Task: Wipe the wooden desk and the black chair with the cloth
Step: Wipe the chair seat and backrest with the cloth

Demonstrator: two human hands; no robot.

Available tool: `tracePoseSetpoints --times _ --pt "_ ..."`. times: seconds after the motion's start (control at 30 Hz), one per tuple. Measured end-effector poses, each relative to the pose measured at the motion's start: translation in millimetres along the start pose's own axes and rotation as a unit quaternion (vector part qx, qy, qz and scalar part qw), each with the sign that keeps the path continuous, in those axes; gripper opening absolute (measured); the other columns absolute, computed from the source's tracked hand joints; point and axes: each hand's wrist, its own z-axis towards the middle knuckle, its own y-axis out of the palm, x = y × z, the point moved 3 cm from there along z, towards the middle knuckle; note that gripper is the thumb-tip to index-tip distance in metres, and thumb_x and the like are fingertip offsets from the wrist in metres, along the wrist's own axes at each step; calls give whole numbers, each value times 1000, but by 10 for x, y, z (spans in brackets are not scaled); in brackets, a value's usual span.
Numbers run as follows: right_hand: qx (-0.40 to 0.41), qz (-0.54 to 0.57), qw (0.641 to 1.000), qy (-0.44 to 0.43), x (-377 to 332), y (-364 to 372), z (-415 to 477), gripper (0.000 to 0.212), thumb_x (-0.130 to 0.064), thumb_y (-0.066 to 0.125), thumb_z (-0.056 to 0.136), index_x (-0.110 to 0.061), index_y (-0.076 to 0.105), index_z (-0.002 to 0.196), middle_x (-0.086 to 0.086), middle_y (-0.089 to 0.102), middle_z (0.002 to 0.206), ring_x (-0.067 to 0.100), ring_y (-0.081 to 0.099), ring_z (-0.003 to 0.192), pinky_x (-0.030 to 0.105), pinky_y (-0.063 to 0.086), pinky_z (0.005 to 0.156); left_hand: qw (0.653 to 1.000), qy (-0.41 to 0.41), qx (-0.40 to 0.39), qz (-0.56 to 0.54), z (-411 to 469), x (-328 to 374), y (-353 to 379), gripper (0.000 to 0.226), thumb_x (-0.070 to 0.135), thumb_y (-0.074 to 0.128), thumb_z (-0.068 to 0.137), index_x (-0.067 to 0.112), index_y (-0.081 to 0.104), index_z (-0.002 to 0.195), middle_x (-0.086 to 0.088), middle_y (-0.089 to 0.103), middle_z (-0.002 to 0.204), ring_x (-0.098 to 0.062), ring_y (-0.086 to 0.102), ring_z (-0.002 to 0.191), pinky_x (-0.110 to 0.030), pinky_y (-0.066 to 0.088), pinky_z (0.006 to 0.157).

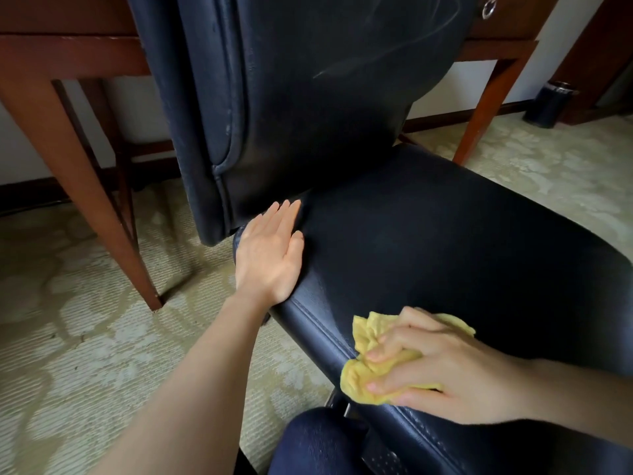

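The black chair point(445, 234) fills the middle of the view, its seat facing me and its backrest standing upright behind. My left hand point(270, 252) lies flat with straight fingers on the seat's left rear corner, next to the base of the backrest. My right hand point(442, 365) grips a crumpled yellow cloth point(359, 371) and presses it on the seat's front left edge, over the stitched seam. The wooden desk point(68, 56) stands behind the chair, with its apron and legs visible on both sides.
A dark cylindrical bin point(548, 104) stands on the patterned carpet point(85, 337) at the far right, near the wall. A desk leg point(99, 200) slants down to the floor left of the chair. My knee in dark trousers point(315, 443) is at the bottom.
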Motion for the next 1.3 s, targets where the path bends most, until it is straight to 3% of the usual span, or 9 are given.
tracePoseSetpoints --times 0.13,0.3,0.5,0.63,0.8,0.93,1.07,1.17,1.3 --pt "-19 4 999 -46 140 -40 180 13 -33 69 84 -31 76 95 -6 62 103 10 44 89 11 29 87 999 5 27 -26 -41 32 -36 58 32 24 90 21 36 146 0 38 150 -12 23 143 -20 7 111" --pt "12 60 997 42 395 16 523 17 -34 65 84 -26 76 94 -5 54 102 9 43 94 16 34 91 994 14 65 -84 -54 49 -89 54 28 24 94 15 41 144 -2 38 150 -12 22 143 -15 3 111" --pt "89 82 982 144 828 -27 1033 14 -16 73 81 -19 75 95 5 60 99 0 42 92 11 28 92 979 5 105 -174 -89 17 -148 52 28 36 94 14 36 145 1 29 153 -7 15 143 -23 8 117" --pt "118 80 971 191 1076 -25 1277 15 -15 70 84 -18 74 98 3 61 99 15 47 95 10 29 88 972 -41 115 -200 -290 -154 -191 66 46 48 90 19 29 148 10 18 154 3 8 140 -11 6 112" --pt "156 48 954 253 1322 -14 1527 15 -16 66 87 -17 74 100 2 60 96 15 49 91 5 30 78 973 -103 65 -196 -671 -265 -162 90 62 50 79 21 16 151 8 14 156 2 8 142 -2 10 107" --pt "179 10 913 366 1524 1 1678 21 -28 57 92 -24 72 106 6 63 96 23 56 94 30 46 84 972 -82 1 -221 -792 -231 -170 97 65 55 76 26 9 152 11 14 158 -4 10 145 -41 17 119" --pt "194 -48 874 444 1550 46 1779 26 -31 51 96 -26 66 116 4 56 113 26 43 111 35 38 94 979 -67 -90 -173 -819 -254 -150 120 74 55 67 25 -15 150 10 -12 159 -2 -13 144 -51 4 118" --pt "172 -34 880 441 1471 70 1810 28 -32 50 95 -23 65 116 4 54 115 24 42 109 35 37 92 981 -72 -121 -136 -845 -322 -143 124 82 48 58 31 -28 142 11 -25 156 2 -23 140 -47 -9 118" --pt "135 -30 931 338 1192 126 1919 25 -29 53 93 -22 69 111 7 58 106 27 47 98 35 42 85 981 -65 -142 -118 -850 -370 -137 123 85 44 57 33 -35 136 13 -34 151 4 -30 136 -38 -15 115"
